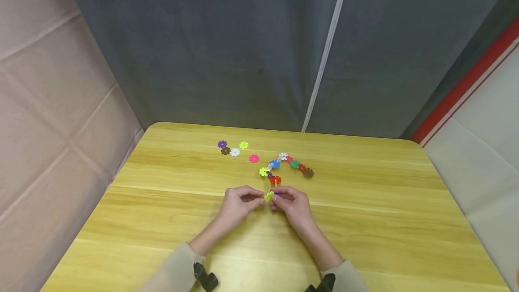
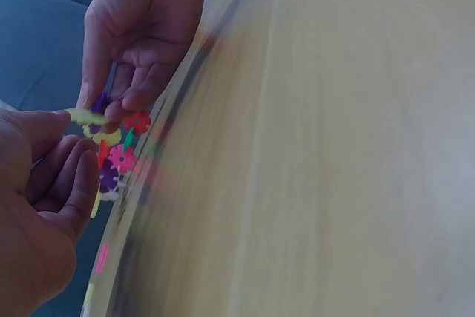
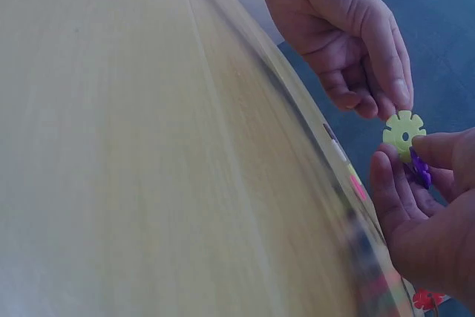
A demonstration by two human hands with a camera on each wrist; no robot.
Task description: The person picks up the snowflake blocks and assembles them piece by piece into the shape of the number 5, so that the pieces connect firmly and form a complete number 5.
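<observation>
Fingers [image 3: 397, 90] of the left hand [image 1: 237, 206] pinch a yellow-green disc [image 1: 268, 197]; the right hand [image 1: 293, 206] grips a purple disc [image 3: 420, 168] pressed against it, both held just above the wooden surface [image 1: 365, 220]. Wrists rest low, beige sleeves [image 1: 178, 265] at the near edge. Just beyond lies a chain of joined discs [image 1: 285, 166], with loose discs [image 1: 233, 148] farther left. Grey curtain [image 1: 243, 48] behind.

Both hands [image 3: 415, 206] pinch a yellow-green disc [image 3: 403, 131] (purple disc [image 3: 420, 170] behind it).
</observation>
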